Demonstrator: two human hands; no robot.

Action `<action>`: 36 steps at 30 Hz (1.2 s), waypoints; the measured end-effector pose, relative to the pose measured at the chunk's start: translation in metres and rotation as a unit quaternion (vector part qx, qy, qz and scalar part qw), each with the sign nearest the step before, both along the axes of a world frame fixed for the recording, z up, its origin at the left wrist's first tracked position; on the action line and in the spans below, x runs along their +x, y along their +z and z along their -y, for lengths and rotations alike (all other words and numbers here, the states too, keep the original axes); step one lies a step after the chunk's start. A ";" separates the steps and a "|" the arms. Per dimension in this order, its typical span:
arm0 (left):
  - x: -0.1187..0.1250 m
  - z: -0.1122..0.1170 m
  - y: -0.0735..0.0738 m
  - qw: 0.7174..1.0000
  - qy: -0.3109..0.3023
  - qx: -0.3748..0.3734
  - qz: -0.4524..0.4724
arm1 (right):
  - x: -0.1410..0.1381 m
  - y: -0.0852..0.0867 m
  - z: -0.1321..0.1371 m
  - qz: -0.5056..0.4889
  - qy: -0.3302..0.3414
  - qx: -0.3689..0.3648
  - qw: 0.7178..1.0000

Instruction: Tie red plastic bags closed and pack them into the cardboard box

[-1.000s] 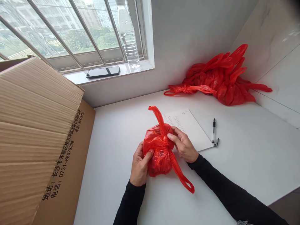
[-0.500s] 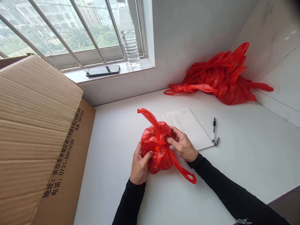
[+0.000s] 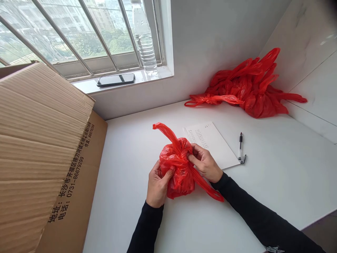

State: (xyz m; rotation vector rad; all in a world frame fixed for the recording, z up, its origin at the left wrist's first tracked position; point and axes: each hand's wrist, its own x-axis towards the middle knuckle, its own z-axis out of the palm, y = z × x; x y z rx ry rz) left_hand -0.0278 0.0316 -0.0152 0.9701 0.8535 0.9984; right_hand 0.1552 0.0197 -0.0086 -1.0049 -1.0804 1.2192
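Observation:
Between my hands is a red plastic bag (image 3: 180, 177), knotted at its middle, with one handle pointing up and left and the other down and right. My left hand (image 3: 159, 182) grips the bag's left side, thumb on top. Beside the knot, my right hand (image 3: 205, 161) pinches the bag's right side between thumb and fingers. The bag bulges with something inside that I cannot make out. Just behind my right hand lies a white notepad (image 3: 218, 144) with handwriting on it.
A pen (image 3: 240, 142) and its cap (image 3: 243, 159) lie by the notepad on the white table (image 3: 126, 158). Several red bags (image 3: 244, 88) are heaped in the back corner. An open cardboard box (image 3: 39, 140) stands at left. A phone (image 3: 116, 80) and water bottle (image 3: 146, 45) rest on the windowsill.
The bag has turned slightly and shifted a little down and right in my hands. Its lower handle has swung right, towards my right wrist. Both hands keep their hold.

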 end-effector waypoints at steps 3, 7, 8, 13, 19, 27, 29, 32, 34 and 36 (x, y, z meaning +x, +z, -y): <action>0.001 0.000 0.002 1.000 -0.003 0.001 -0.009 | 0.000 0.000 -0.001 -0.001 0.000 0.003 1.000; 0.001 0.001 0.005 1.000 0.001 -0.010 -0.009 | 0.000 0.000 -0.001 -0.008 0.003 -0.003 1.000; 0.001 0.001 0.005 1.000 0.002 -0.015 -0.006 | 0.000 0.000 -0.001 -0.010 0.005 -0.004 1.000; 0.002 0.002 0.005 1.000 0.000 -0.028 0.010 | 0.000 -0.001 0.000 -0.009 0.007 -0.008 1.000; 0.002 0.001 0.003 0.999 0.002 -0.036 0.012 | -0.001 -0.002 0.001 -0.015 -0.010 -0.008 1.000; 0.002 0.001 0.006 1.000 0.011 -0.011 -0.008 | 0.000 -0.005 0.000 -0.013 -0.015 -0.013 1.000; 0.002 0.001 0.005 1.000 0.016 -0.017 -0.010 | 0.000 -0.005 0.000 -0.008 -0.015 -0.013 1.000; 0.002 0.000 0.004 0.999 0.024 -0.021 -0.005 | 0.000 -0.004 0.000 -0.001 -0.015 -0.015 1.000; 0.001 0.000 0.003 1.000 0.024 -0.019 0.001 | -0.001 -0.004 0.000 0.001 -0.014 -0.017 1.000; 0.000 0.001 0.003 1.000 0.022 -0.012 0.004 | -0.001 -0.005 0.000 0.001 -0.013 -0.019 1.000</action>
